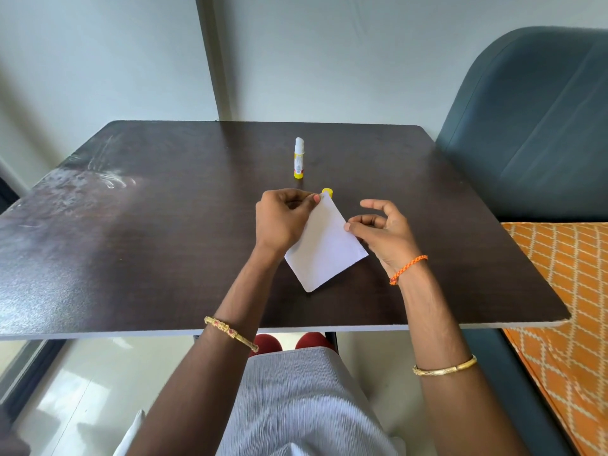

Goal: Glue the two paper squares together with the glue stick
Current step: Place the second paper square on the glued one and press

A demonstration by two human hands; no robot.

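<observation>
dark wooden table (164,241), blue chair (533,126), orange patterned fabric (566,291)

Both hands pinch paper (325,248) — glue stick (298,158) upright

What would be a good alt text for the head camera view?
Two hands, left hand and right hand, pinch white paper over a dark table. Behind stands an uncapped glue stick, its yellow cap nearby.

Yellow cap (328,191) (mostly behind paper (325,245))
</observation>
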